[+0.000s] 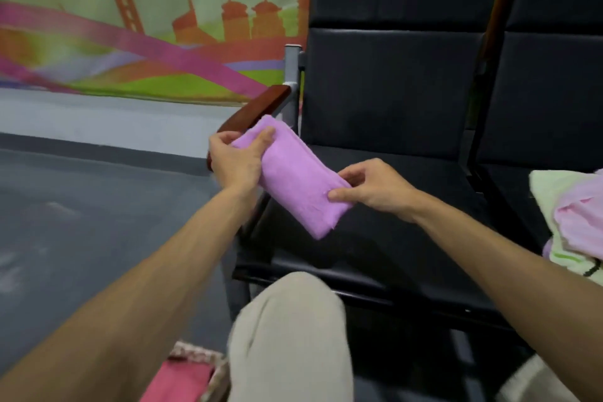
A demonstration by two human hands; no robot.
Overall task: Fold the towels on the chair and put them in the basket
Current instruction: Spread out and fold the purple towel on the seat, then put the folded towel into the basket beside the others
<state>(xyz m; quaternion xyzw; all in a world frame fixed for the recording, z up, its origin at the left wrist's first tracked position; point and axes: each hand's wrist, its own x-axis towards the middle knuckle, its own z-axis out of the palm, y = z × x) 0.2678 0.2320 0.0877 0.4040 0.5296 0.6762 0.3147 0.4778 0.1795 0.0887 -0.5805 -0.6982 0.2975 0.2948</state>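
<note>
In the head view, the folded purple towel (293, 179) was held between both hands above the chair seat (408, 206). The left hand (239, 160) gripped its far end and the right hand (375, 188) pinched its near edge with curled fingers (339, 196). Holding the layers square with both grips looked wise for the carry to what might be the basket (182, 375), below the left fingers; the unfolded towels (574, 215) lay well right of the right fingers.

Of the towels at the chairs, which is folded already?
The purple towel, pinched at its ends by the left hand and right hand: a tidy narrow rectangle. The pale green towel and pink towel on the right-hand seat lie crumpled.
</note>
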